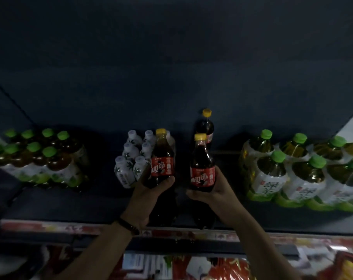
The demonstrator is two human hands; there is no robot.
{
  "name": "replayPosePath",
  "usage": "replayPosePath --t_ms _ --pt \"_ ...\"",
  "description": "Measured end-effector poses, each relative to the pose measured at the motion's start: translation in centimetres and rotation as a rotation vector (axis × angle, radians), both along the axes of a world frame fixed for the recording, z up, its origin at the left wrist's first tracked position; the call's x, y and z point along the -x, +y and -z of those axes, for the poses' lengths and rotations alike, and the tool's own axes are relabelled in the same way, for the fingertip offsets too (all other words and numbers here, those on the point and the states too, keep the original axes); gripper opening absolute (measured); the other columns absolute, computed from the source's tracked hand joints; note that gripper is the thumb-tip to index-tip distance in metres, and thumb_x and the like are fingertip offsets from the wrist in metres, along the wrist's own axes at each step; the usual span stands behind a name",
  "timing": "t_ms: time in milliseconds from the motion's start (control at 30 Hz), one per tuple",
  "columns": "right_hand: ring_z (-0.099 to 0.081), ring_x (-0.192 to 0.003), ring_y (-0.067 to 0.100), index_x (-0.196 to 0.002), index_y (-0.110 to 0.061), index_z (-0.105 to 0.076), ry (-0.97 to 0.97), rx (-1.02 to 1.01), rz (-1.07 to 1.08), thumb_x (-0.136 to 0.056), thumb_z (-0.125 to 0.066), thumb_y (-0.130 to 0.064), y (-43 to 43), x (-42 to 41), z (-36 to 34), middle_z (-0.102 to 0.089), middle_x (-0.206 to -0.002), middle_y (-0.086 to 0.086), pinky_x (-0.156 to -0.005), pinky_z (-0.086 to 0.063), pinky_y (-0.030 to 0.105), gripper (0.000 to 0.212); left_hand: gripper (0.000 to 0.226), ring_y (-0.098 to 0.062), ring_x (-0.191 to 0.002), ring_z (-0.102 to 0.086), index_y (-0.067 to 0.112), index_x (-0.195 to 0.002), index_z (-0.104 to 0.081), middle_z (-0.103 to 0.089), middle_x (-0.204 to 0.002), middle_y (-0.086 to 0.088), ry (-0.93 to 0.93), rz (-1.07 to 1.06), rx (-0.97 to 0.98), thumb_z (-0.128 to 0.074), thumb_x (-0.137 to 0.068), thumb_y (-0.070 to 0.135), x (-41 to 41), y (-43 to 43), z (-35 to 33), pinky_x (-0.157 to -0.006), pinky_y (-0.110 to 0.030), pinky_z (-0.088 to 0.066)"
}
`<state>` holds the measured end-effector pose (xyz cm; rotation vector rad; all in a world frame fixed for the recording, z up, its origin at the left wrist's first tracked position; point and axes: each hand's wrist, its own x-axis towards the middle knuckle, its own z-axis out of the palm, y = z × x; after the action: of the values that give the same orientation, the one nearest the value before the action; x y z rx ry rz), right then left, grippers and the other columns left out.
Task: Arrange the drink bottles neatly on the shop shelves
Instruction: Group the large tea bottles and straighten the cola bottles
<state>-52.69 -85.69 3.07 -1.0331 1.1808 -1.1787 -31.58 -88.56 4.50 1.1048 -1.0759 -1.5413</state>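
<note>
Left hand (151, 190): wrapped round the lower body of left cola (162, 158), thumb across the front under the red label.
Right hand (214, 190): cupped round the lower body of right cola (203, 168), fingers curled behind it, thumb at the near side.
Left cola: upright, yellow cap, just right of white pack (131, 158); touching it or not, cannot tell.
Right cola: upright, yellow cap, beside left cola with a dark gap between, in front of back cola (207, 126) and hiding its lower part.
Back cola: upright, deeper on shelf (90, 203), free of both hands.
Bases of held colas: too dark to tell whether standing on shelf.
White pack: small white bottles in wrap, mid-shelf.
Left tea pack (40, 156): green caps, dark drink, wrapped, far left.
Right tea packs (292, 168): larger green-capped bottles, wrapped, well apart from right cola.
Price strip (50, 227): red and white, along the shelf front, blurred.
Wristband (129, 226): dark, on the left wrist.
Lower goods (222, 267): red and white packets beneath the strip, blurred.
</note>
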Motion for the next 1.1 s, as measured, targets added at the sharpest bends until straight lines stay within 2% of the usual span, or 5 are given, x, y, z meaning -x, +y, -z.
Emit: replayPosePath --t_ms 533,667,767,933,1100 --pt "-0.076 -0.108 0.024 -0.126 -0.016 -0.067 0.01 -0.065 -0.127 -0.074 -0.088 -0.012 5.6 -12.8 1.9 -0.079 -0.112 0.007 -0.094 -0.062 0.044 0.056 0.072 -0.032 -0.118 -0.072 0.012 -0.135 -0.063 -0.075 -0.124 -0.013 -0.162 -0.133 -0.046 -0.091 -0.07 0.023 -15.0 11.3 5.0 -0.096 -0.04 -0.062" --pt "-0.075 -0.099 0.004 -0.113 -0.031 -0.068 0.227 -0.113 -0.195 -0.066 -0.095 -0.026 7.6 -20.2 4.0 -0.079 -0.106 -0.014 -0.085 -0.06 0.023 0.055 0.066 -0.031 -0.099 -0.078 0.02 -0.129 -0.063 -0.077 -0.111 -0.016 -0.148 -0.207 -0.051 -0.092 -0.074 -0.001 -21.5 14.7 7.8 -0.081 -0.037 -0.064" --pt "-0.075 -0.098 0.002 -0.115 -0.034 -0.064 0.314 -0.133 -0.208 -0.063 -0.095 -0.023 9.1 -26.5 7.4 -0.078 -0.106 -0.019 -0.081 -0.06 0.017 0.061 0.067 -0.027 -0.077 -0.079 0.019 -0.125 -0.06 -0.079 -0.093 -0.01 -0.219 -0.252 -0.071 -0.085 -0.069 -0.008 -27.0 17.2 10.7 -0.065 -0.033 -0.065" --pt "-0.074 -0.099 0.003 -0.116 -0.038 -0.064 0.452 -0.184 -0.217 -0.064 -0.098 -0.01 10.2 -35.7 17.0 -0.077 -0.106 -0.021 -0.08 -0.059 0.019 0.069 0.065 -0.016 -0.09 -0.078 0.024 -0.124 -0.064 -0.079 -0.101 0.002 -0.381 -0.25 -0.154 -0.089 -0.073 -0.008 -37.6 19.3 18.4 -0.074 -0.028 -0.064" --pt "-0.068 -0.092 -0.012 -0.109 -0.038 -0.063 0.585 -0.19 -0.202 -0.07 -0.097 -0.033 7.4 -41.2 26.3 -0.074 -0.094 -0.024 -0.071 -0.05 0.005 0.051 0.061 -0.002 -0.097 -0.076 0.031 -0.122 -0.066 -0.078 -0.106 0.017 -0.491 -0.289 -0.223 -0.095 -0.072 0.01 -42.9 17.3 26.4 -0.08 -0.024 -0.063"
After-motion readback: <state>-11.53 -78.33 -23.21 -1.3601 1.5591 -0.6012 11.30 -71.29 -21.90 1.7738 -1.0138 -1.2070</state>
